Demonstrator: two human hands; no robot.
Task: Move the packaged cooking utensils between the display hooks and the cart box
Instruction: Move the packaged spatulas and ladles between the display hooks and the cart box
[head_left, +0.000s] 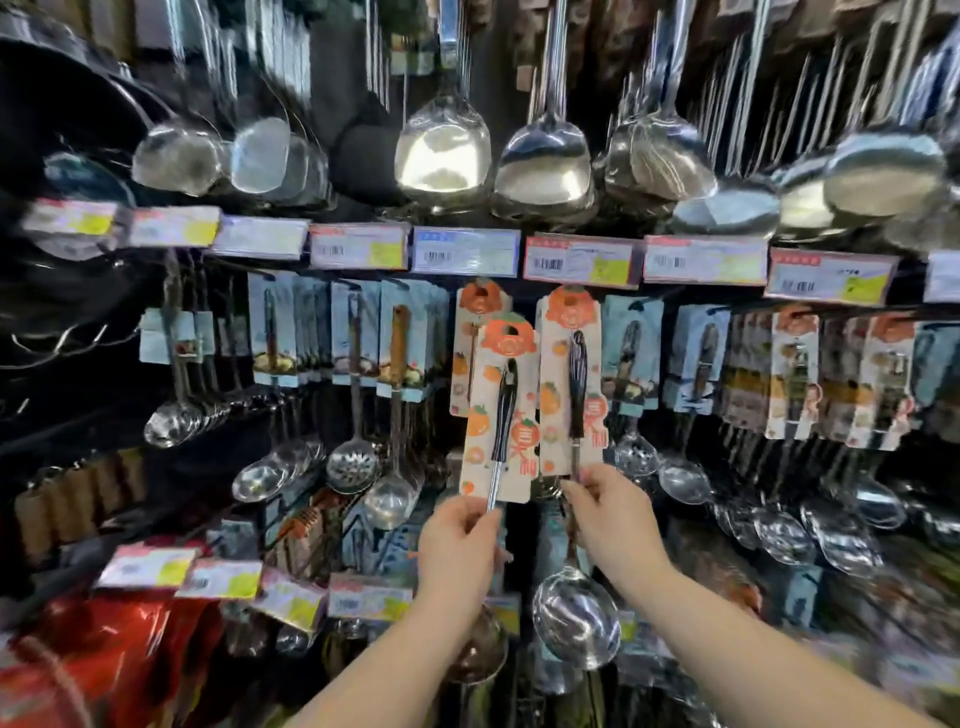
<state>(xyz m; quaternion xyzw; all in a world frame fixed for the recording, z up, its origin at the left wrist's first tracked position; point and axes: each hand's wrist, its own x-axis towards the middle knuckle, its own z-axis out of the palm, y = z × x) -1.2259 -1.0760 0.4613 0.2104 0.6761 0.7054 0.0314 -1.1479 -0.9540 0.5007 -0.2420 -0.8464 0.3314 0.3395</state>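
Head view: both arms are raised at the wall of hooks. The left hand (460, 540) pinches the bare steel shaft of a packaged ladle (498, 415) just under its orange-and-white card, fingers curled round it. That card tilts a little. Its top sits lower than its neighbours and overlaps another orange card (474, 322) hanging behind it. The bowl of this one is mostly hidden behind the left forearm.

The right hand (613, 525) grasps a second packaged ladle (569, 384) at the bottom edge of its card, thumb and fingertips closed on the shaft there. This package stands upright, its top up at the hook row. Whether it actually hangs on a hook, I can't tell. Its shiny bowl (576, 618) dangles below the right wrist.

The 2 cards are just beside each other. A row of price tags (465, 252) runs above them, with big steel spatulas (441, 150) hanging higher up. Off to the left hang blue-carded utensils (400, 338).
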